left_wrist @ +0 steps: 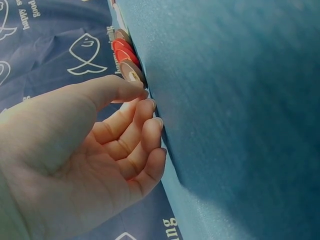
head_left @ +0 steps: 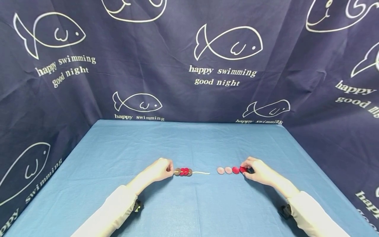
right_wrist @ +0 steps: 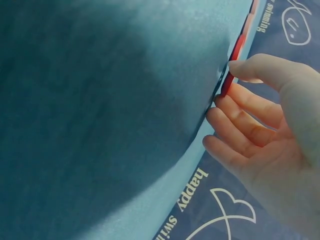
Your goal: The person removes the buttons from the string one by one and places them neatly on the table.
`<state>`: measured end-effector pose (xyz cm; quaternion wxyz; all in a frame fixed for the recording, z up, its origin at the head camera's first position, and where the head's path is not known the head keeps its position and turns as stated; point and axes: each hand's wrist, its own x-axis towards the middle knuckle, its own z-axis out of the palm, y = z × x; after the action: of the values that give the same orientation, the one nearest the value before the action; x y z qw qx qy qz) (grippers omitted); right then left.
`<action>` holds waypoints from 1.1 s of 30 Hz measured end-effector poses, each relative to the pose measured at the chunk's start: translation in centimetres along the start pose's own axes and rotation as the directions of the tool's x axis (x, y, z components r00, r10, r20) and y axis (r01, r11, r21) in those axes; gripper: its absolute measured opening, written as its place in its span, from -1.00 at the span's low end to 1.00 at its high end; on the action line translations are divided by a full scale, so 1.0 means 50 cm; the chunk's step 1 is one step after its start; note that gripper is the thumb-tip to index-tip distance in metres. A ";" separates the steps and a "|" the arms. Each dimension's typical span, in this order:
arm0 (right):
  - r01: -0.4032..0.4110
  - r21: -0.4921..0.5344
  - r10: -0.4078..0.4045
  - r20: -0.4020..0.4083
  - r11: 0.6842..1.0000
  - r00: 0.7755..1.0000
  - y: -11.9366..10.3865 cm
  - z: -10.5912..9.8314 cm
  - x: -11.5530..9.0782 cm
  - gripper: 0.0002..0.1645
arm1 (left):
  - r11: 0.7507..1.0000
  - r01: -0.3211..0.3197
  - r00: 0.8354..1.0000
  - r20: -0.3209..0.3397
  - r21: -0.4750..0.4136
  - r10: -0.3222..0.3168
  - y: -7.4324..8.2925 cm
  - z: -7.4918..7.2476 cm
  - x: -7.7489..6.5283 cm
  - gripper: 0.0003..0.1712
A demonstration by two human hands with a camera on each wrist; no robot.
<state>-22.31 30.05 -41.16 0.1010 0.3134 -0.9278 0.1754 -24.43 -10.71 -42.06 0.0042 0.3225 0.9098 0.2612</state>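
Note:
Several buttons are threaded on a pale cord (head_left: pixel 201 172), a brown button (head_left: pixel 177 171) at the left end, red buttons (head_left: pixel 184 171) overlapping beside it and another brown one (head_left: pixel 190 172) to their right. My left hand (head_left: pixel 162 169) pinches the cord's left end, thumb tip right at the brown button (left_wrist: pixel 131 73) in the left wrist view. The cord's other end lies loose to the right. With thumb and fingers, my right hand (head_left: pixel 260 171) pinches a dark red button (head_left: pixel 242 169), partly hidden, at the right end of a row of loose buttons.
To the left of the pinched button, the row holds a red button (head_left: pixel 235 170) and two pale pink ones, a nearer pink button (head_left: pixel 228 170) and a farther pink button (head_left: pixel 220 170). A blue cloth (head_left: pixel 189 141) covers the table. Behind it hangs a dark fish-print curtain (head_left: pixel 177 65).

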 end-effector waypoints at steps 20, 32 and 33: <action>-0.006 0.003 0.006 0.007 1.000 1.000 -0.007 -0.001 0.001 -0.70 | 0.999 0.031 0.999 0.023 -0.018 -0.031 0.004 -0.005 -0.001 -0.83; 0.027 -0.023 -0.028 -0.017 0.999 0.999 -0.004 0.007 0.002 -0.64 | 0.996 0.090 0.996 0.019 0.008 -0.090 0.014 -0.011 -0.004 -0.81; 0.030 -0.022 -0.030 -0.018 0.999 0.999 -0.004 0.007 0.002 -0.64 | 0.996 0.092 0.996 0.015 0.009 -0.093 0.014 -0.011 -0.004 -0.81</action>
<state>-22.31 29.70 -41.41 0.1157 0.3246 -0.9238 0.1667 -23.95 -10.63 -41.31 0.0219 0.2820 0.9248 0.2543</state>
